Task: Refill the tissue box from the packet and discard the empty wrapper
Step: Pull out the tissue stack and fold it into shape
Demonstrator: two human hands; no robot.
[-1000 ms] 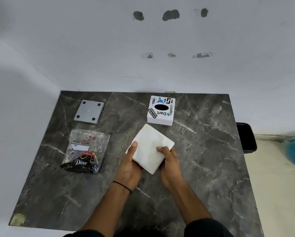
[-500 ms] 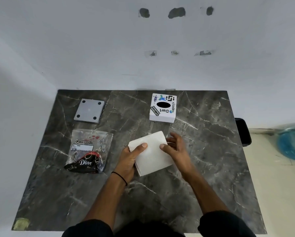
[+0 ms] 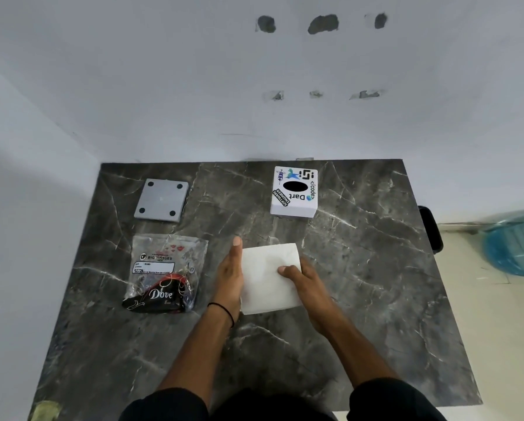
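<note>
A white stack of tissues (image 3: 265, 284) lies square on the dark marble table (image 3: 361, 268), held from both sides. My left hand (image 3: 231, 276) presses flat against its left edge, fingers straight. My right hand (image 3: 303, 276) grips its right edge, thumb on top. The white tissue box (image 3: 294, 192) with stickers and a black oval slot stands behind, near the table's far edge. The clear plastic wrapper (image 3: 166, 271) lies to the left of my hands, with a dark Dove packet showing in its lower part.
A grey square plate (image 3: 161, 199) with corner holes rests at the far left. Past the right table edge stands a black bin (image 3: 432, 229). A blue water jug (image 3: 516, 241) sits on the floor. The wall runs close behind the table.
The tissue stack has turned from a diamond angle to sit square. My left hand went flat along its left side, and my right hand closed on its right edge.
</note>
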